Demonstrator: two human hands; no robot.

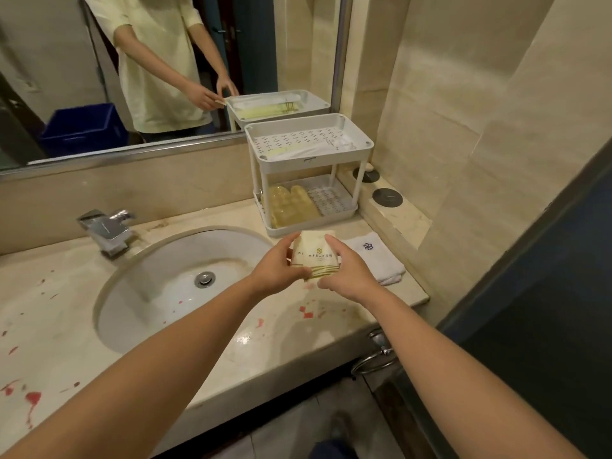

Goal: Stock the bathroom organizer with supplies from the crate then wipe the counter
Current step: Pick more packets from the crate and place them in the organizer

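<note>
Both hands hold a small stack of cream supply packets with gold stripes above the counter, just in front of the organizer. My left hand grips the stack's left side and my right hand grips its right side. The white two-tier organizer stands at the back right of the counter. Its top tier holds long white and cream packets. Its bottom tier holds yellowish wrapped items on the left. A folded white cloth with a dark flower logo lies to the right of my hands.
A round sink with a chrome tap sits to the left. Red stains spot the marble counter. The mirror reflects a blue crate behind me. Two dark round caps sit on the right ledge.
</note>
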